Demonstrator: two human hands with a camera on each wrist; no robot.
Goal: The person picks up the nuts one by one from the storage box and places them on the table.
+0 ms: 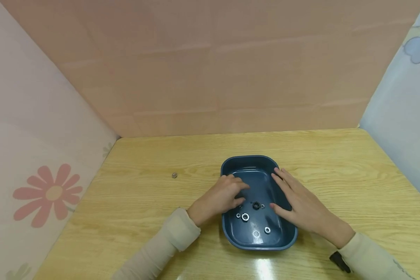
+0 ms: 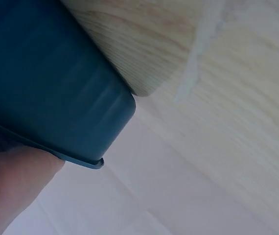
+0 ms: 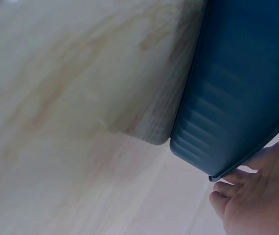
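Sitting between left hand (image 1: 221, 194) and right hand (image 1: 303, 207): blue tray (image 1: 261, 189), contact uncertain.

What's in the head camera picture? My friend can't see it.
A person's left hand and right hand reach over a blue tray holding small ring-shaped parts. One small piece lies on the yellowish table, left of the tray.

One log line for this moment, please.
blue rectangular plastic tray: on yellow wood-grain table, holding small silver and black rings; left hand: over left rim; right hand: over right rim; small metallic piece: left of tray
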